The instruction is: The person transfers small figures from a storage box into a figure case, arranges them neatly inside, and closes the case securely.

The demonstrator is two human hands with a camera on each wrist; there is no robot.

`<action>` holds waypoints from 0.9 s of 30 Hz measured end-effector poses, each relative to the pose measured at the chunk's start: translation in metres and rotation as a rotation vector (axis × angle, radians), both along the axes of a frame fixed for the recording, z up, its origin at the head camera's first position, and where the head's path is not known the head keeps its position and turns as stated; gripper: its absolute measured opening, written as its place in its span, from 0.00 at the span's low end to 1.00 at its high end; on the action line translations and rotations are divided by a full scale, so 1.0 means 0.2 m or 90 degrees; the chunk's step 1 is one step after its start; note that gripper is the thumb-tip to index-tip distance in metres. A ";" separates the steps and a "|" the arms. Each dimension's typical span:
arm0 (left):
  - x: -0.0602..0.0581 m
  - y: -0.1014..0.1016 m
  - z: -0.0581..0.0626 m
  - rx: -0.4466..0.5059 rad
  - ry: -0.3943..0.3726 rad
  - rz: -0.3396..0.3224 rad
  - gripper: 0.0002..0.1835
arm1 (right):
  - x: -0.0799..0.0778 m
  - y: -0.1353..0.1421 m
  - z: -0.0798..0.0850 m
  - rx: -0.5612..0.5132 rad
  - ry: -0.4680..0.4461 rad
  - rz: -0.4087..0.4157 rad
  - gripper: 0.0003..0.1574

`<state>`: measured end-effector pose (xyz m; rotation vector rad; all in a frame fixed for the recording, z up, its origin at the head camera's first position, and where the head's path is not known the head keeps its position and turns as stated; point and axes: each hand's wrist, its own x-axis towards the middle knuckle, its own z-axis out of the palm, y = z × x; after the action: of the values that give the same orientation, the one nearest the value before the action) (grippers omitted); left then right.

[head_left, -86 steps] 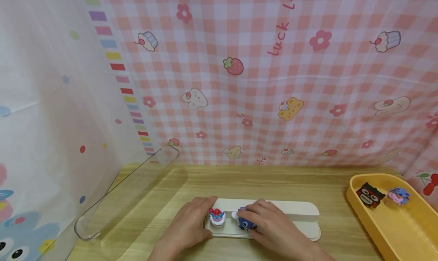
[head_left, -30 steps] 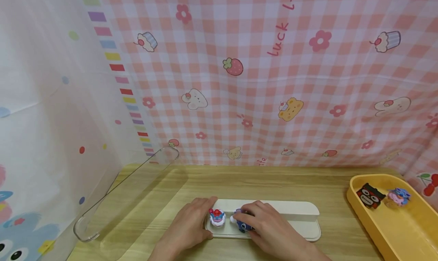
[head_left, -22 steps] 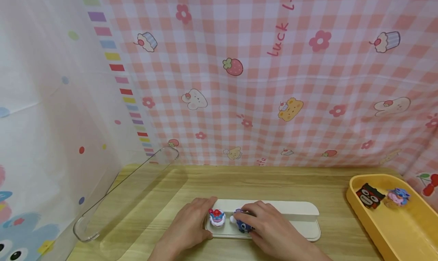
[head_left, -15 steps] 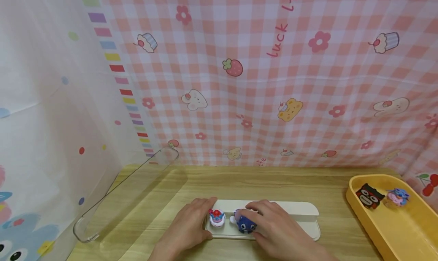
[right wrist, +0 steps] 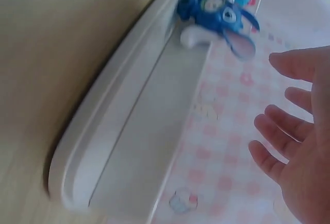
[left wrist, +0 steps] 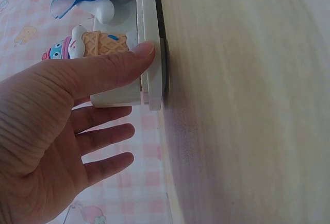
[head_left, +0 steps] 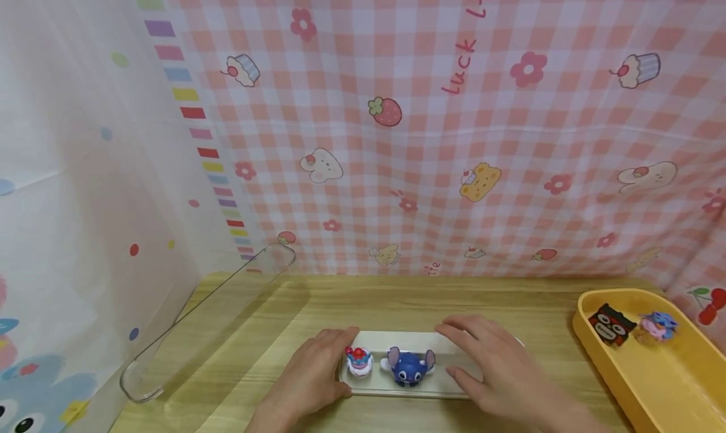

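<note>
On the table lies a long off-white display base (head_left: 391, 340) with a raised step at its back. My left hand (head_left: 312, 370) holds its left end, thumb on the front edge and fingers toward the back. Close to that hand stands a small ice-cream-cone toy figure (head_left: 360, 362) with red balls on top; its waffle body (left wrist: 105, 44) shows in the left wrist view. Right of it stands a blue big-eared toy figure (head_left: 409, 369). My right hand (head_left: 505, 370) hovers over the base's right part, fingers apart, touching neither figure.
A yellow tray (head_left: 609, 382) at the right contains a dark red-and-black figure (head_left: 611, 326) and a blue-and-pink figure (head_left: 658, 326). A clear plastic cover (head_left: 142, 392) stands at the left of the wooden table (head_left: 431, 300). Printed cloth (head_left: 431, 137) hangs behind.
My right hand has let go of the blue toy figure and moved right, its fingers spread. The figure now stands uncovered on the base. My left hand has stayed in place.
</note>
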<state>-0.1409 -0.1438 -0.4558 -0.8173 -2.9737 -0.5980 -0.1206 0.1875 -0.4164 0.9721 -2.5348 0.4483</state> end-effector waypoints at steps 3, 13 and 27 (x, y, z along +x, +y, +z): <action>0.00 0.00 0.00 -0.002 -0.001 0.002 0.51 | -0.01 0.07 0.02 -0.015 0.020 -0.007 0.44; 0.00 0.00 0.00 0.001 -0.004 0.006 0.50 | -0.02 0.29 0.06 -0.034 0.027 -0.080 0.45; 0.00 0.00 0.00 0.000 -0.011 0.006 0.50 | -0.04 0.66 0.09 0.003 0.014 -0.193 0.50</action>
<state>-0.1400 -0.1435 -0.4555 -0.8011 -2.9917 -0.6067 -0.1286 0.3196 -0.3980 0.5751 -2.6038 0.3394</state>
